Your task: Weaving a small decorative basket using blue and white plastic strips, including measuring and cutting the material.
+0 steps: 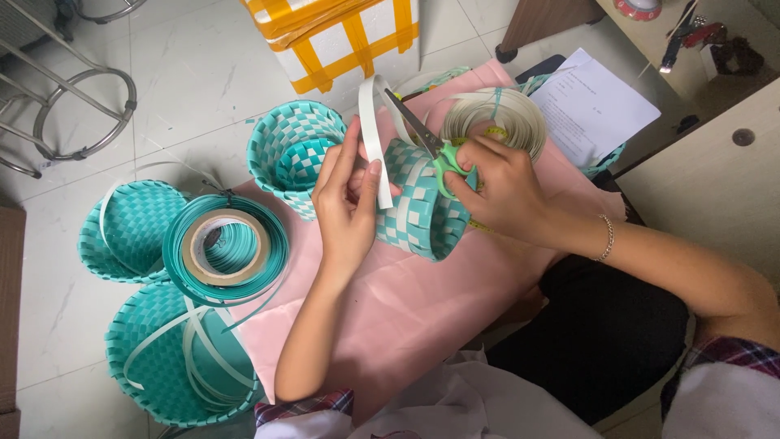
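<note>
Right hand [496, 191] grips green-handled scissors [431, 146], fingers through the loops, blades parted and angled up toward a white strip [372, 138]. Left hand [348, 199] closed on the same strip, thumb and fingers pinching it upright against the side of a small teal-and-white woven basket [418, 203], apparently to keep it taut and steady for the blades. Basket lies tilted on its side between both hands, mouth toward the person, resting on a pink cloth [406, 301] over the lap; that tilt seems to bring the strip's end within reach of the scissors. Just behind the basket, a coil of white strapping [496, 110]. Left of the basket, a second woven basket [292, 146] stands upright with a smaller one nested inside. Farther left of the basket, on the tiled floor, a teal strapping roll [227, 244] and flat woven bases [171, 358] lie ready to hand.
</note>
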